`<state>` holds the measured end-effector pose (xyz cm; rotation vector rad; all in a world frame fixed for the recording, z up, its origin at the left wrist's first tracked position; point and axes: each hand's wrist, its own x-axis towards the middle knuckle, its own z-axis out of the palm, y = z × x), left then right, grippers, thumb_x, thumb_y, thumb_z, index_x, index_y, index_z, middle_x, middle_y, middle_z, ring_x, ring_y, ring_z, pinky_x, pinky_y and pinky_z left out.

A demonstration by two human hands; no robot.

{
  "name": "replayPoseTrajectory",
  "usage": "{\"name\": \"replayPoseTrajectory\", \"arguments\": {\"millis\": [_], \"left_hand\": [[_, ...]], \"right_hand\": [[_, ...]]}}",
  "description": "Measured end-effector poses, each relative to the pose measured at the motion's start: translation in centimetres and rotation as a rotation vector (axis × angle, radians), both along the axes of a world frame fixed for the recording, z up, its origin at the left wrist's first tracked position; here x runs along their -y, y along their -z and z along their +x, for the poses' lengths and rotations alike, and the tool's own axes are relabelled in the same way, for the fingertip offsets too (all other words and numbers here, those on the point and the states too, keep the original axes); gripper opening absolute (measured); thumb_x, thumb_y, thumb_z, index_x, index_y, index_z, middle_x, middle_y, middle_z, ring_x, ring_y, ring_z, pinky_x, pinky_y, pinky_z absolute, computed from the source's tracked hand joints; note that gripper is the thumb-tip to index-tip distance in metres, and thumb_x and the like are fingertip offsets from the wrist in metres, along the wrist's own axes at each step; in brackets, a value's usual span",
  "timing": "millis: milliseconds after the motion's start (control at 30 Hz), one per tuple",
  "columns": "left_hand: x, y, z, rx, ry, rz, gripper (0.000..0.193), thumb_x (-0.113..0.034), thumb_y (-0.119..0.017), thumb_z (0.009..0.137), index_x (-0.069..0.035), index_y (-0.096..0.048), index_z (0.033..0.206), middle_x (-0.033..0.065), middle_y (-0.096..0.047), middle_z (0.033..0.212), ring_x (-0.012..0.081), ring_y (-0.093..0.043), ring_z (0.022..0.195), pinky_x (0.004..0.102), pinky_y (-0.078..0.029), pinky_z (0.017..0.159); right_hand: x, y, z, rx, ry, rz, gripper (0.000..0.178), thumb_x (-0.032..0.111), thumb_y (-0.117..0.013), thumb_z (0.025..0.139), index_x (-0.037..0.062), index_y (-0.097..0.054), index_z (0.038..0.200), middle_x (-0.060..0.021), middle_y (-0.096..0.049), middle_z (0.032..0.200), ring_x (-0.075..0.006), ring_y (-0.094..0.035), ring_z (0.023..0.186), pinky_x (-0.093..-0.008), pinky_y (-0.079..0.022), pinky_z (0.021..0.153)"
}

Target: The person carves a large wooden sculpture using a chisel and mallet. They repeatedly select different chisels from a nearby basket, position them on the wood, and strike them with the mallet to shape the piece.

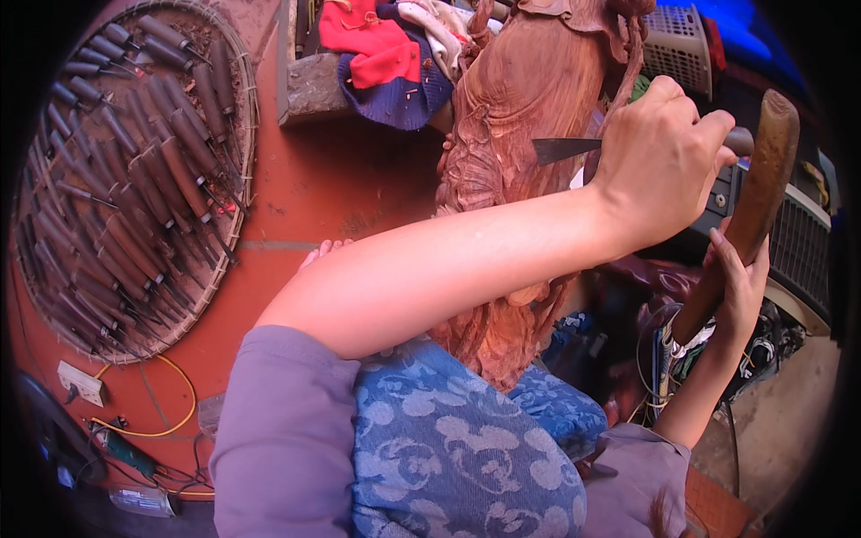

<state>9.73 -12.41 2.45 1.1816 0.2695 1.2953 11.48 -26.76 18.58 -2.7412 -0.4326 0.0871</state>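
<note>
My left hand point(659, 166) is closed round the handle of a chisel point(563, 150), its arm stretched across my body. The flat dark blade points left over a reddish-brown wood carving point(543, 81); whether its edge touches the wood I cannot tell. Most of the handle is hidden by my fingers, and its butt shows at the right. My right hand point(743, 282) grips a long wooden mallet point(769, 170), held upright just right of the chisel's butt. The carving leans between my legs, cut with folds and fine relief, and my left forearm covers part of it.
A round woven tray point(247, 117) on the red tiled floor holds several wooden-handled chisels. Red and navy cloths point(386, 63) lie at the top. A power strip point(81, 383) with a yellow cable and a green power tool point(126, 453) lie lower left. A plastic basket point(677, 45) stands upper right.
</note>
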Motion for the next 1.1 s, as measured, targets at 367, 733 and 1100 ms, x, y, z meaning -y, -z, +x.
{"name": "replayPoseTrajectory", "arguments": {"millis": [367, 733, 1100], "left_hand": [[-1.0, 0.4, 2.0, -0.079, 0.027, -0.052, 0.024, -0.031, -0.07, 0.08, -0.009, -0.073, 0.09, 0.013, -0.065, 0.068, 0.0316, -0.066, 0.065, 0.0413, -0.052, 0.059], [-1.3, 0.1, 1.7, -0.06, 0.075, -0.085, 0.023, -0.031, -0.07, 0.08, -0.01, -0.074, 0.089, 0.0126, -0.067, 0.071, 0.0307, -0.066, 0.066, 0.0414, -0.052, 0.059], [-1.3, 0.5, 1.9, -0.087, 0.016, -0.085, 0.022, -0.032, -0.069, 0.08, -0.012, -0.072, 0.088, 0.0121, -0.064, 0.067, 0.0309, -0.065, 0.063, 0.0417, -0.05, 0.056]], "right_hand": [[-0.4, 0.1, -1.0, -0.032, -0.057, -0.031, 0.038, 0.002, -0.071, 0.08, 0.0035, -0.053, 0.113, -0.0028, -0.059, 0.092, -0.0089, -0.055, 0.082, -0.0224, -0.043, 0.075], [-0.4, -0.6, -0.9, 0.014, -0.082, -0.035, 0.038, 0.002, -0.071, 0.079, 0.0034, -0.053, 0.113, -0.0028, -0.059, 0.09, -0.0084, -0.054, 0.075, -0.0218, -0.043, 0.068], [-0.6, 0.1, -0.6, 0.002, -0.093, -0.04, 0.035, 0.004, -0.072, 0.078, 0.0035, -0.054, 0.109, -0.0023, -0.059, 0.088, -0.008, -0.053, 0.07, -0.0215, -0.042, 0.064]]}}
